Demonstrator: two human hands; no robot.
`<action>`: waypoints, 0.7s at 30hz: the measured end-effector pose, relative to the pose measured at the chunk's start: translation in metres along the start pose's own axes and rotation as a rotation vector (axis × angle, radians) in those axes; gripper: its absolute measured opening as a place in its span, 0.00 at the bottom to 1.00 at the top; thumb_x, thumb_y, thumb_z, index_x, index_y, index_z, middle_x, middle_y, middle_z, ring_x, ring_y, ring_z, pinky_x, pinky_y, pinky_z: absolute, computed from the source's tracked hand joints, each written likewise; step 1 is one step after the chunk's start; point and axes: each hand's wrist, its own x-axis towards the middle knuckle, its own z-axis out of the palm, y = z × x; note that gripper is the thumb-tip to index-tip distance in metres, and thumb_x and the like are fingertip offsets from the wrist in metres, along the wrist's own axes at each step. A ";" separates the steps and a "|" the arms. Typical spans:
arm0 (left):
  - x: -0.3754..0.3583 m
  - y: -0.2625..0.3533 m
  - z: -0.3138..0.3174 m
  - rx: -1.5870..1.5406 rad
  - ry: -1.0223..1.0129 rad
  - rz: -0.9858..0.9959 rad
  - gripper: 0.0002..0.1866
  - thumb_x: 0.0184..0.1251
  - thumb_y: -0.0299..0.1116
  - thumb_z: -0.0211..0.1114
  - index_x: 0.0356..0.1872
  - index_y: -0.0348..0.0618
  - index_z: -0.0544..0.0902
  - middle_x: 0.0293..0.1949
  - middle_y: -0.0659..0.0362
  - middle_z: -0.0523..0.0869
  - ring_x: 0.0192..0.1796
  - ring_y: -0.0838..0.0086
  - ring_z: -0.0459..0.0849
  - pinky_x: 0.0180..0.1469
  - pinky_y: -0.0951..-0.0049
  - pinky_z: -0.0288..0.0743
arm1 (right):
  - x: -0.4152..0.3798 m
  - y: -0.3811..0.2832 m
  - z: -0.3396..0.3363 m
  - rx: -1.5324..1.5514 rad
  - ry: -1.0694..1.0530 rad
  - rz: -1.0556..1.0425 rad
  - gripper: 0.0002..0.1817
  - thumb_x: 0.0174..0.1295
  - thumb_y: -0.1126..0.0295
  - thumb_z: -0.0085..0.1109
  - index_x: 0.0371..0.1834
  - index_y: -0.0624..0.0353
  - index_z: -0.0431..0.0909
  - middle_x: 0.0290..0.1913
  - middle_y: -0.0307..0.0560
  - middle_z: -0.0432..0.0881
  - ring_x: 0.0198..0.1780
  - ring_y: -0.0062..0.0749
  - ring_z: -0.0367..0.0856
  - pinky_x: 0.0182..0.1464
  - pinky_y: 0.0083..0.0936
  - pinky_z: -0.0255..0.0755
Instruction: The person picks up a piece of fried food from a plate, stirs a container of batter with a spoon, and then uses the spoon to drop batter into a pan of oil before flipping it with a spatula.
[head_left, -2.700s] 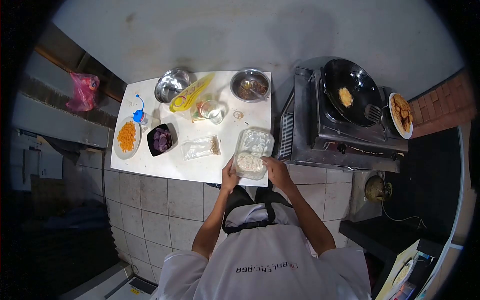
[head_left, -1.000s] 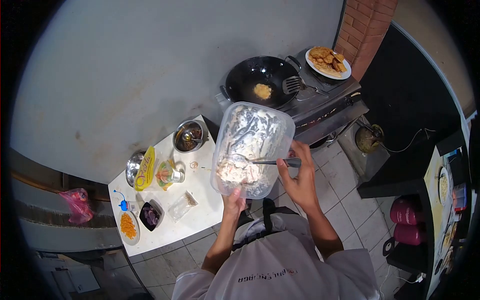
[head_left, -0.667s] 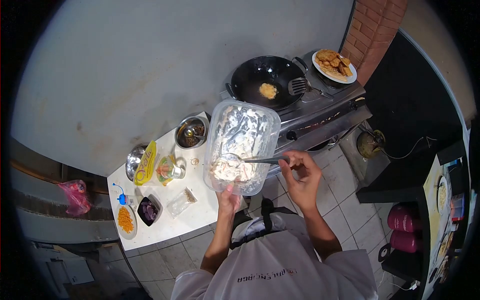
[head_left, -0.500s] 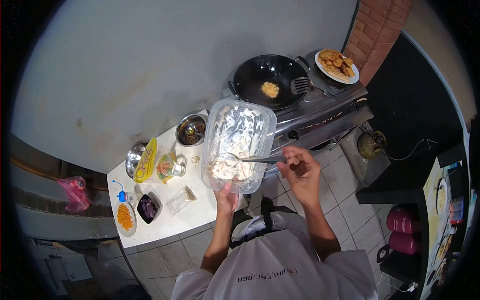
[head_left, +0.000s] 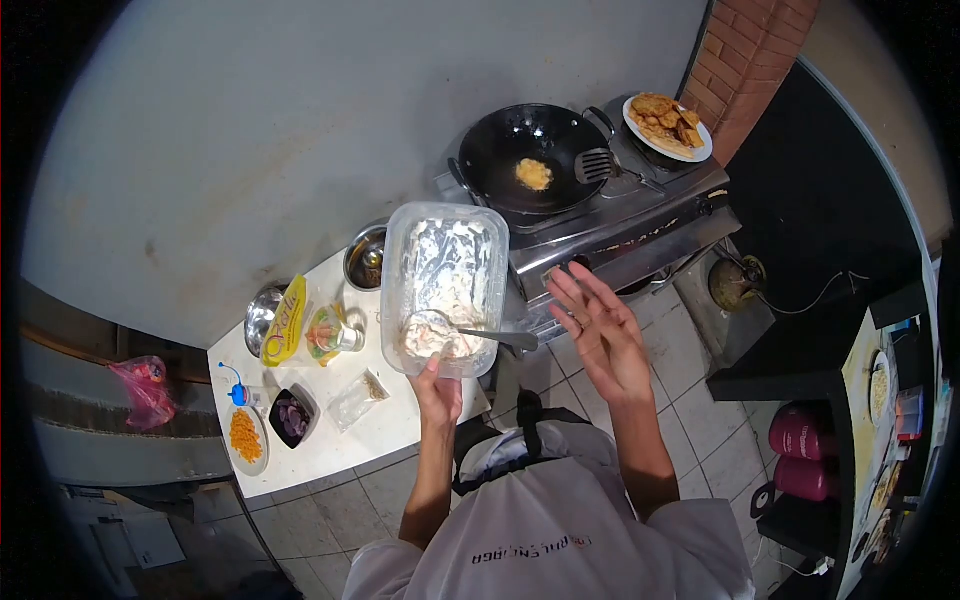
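Observation:
My left hand [head_left: 438, 392] grips the near end of a clear plastic container [head_left: 494, 262], its thumb over the rim. White batter [head_left: 462, 340] with orange bits lies at the container's near end and smears its base. A spoon [head_left: 490, 336] rests in the batter, its dark handle sticking out over the right rim. My right hand [head_left: 608, 345] is raised beside the container, fingers spread, holding nothing and apart from the handle. Beyond them, a black wok [head_left: 500, 150] on the stove holds one yellow fritter [head_left: 534, 175] and a slotted spatula [head_left: 594, 166].
A plate of fried pieces [head_left: 690, 152] stands right of the wok on the stove [head_left: 640, 235]. The white table [head_left: 300, 470] at left carries metal bowls, a yellow pouch [head_left: 285, 325], a black bowl [head_left: 292, 418] and a plate of orange bits [head_left: 247, 440].
My right hand has let go of the spoon and opened. The container has shifted left with my left hand, and the spoon now leans on its rim.

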 end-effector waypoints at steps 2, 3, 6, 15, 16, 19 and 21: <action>0.001 0.003 -0.002 0.000 0.004 -0.008 0.41 0.57 0.30 0.62 0.71 0.47 0.51 0.65 0.52 0.64 0.65 0.60 0.68 0.64 0.55 0.69 | 0.000 0.007 -0.001 -0.067 0.013 -0.013 0.28 0.68 0.69 0.52 0.68 0.71 0.57 0.64 0.63 0.69 0.66 0.43 0.69 0.68 0.38 0.61; 0.001 0.003 -0.002 0.002 0.008 -0.013 0.41 0.57 0.30 0.62 0.71 0.48 0.51 0.65 0.52 0.64 0.65 0.60 0.68 0.64 0.55 0.69 | 0.000 0.010 -0.006 -0.099 0.033 -0.019 0.30 0.64 0.73 0.57 0.67 0.70 0.59 0.57 0.60 0.75 0.62 0.41 0.72 0.67 0.36 0.63; 0.001 0.005 -0.004 0.012 -0.014 -0.001 0.40 0.57 0.30 0.62 0.71 0.47 0.52 0.64 0.52 0.65 0.64 0.60 0.69 0.63 0.55 0.70 | -0.003 0.012 -0.007 -0.247 0.071 -0.060 0.31 0.58 0.78 0.63 0.65 0.69 0.62 0.44 0.53 0.84 0.56 0.36 0.78 0.62 0.33 0.67; -0.004 0.014 0.001 0.048 -0.027 -0.004 0.41 0.56 0.29 0.64 0.70 0.47 0.52 0.62 0.52 0.66 0.63 0.61 0.69 0.62 0.56 0.69 | -0.017 0.017 0.000 -0.733 -0.015 -0.035 0.21 0.60 0.74 0.64 0.56 0.66 0.72 0.27 0.41 0.83 0.43 0.25 0.81 0.44 0.23 0.74; -0.005 0.013 0.001 0.047 -0.029 -0.006 0.41 0.56 0.29 0.64 0.70 0.47 0.52 0.62 0.52 0.66 0.63 0.61 0.69 0.62 0.56 0.69 | -0.020 0.020 0.002 -0.853 -0.067 0.038 0.18 0.61 0.72 0.63 0.53 0.65 0.74 0.25 0.40 0.82 0.41 0.23 0.81 0.39 0.21 0.74; -0.006 0.015 0.001 0.039 -0.042 -0.002 0.43 0.55 0.28 0.66 0.70 0.47 0.52 0.62 0.52 0.65 0.63 0.61 0.69 0.62 0.56 0.68 | -0.031 0.027 0.020 -0.921 -0.158 0.220 0.10 0.63 0.70 0.60 0.43 0.65 0.78 0.22 0.37 0.78 0.25 0.17 0.77 0.25 0.17 0.70; -0.008 0.018 0.010 0.188 -0.040 0.049 0.47 0.53 0.38 0.68 0.71 0.46 0.50 0.64 0.51 0.64 0.65 0.59 0.67 0.65 0.55 0.65 | -0.037 0.035 0.027 -0.964 -0.218 0.377 0.08 0.64 0.70 0.60 0.32 0.66 0.79 0.20 0.36 0.76 0.16 0.13 0.70 0.18 0.14 0.64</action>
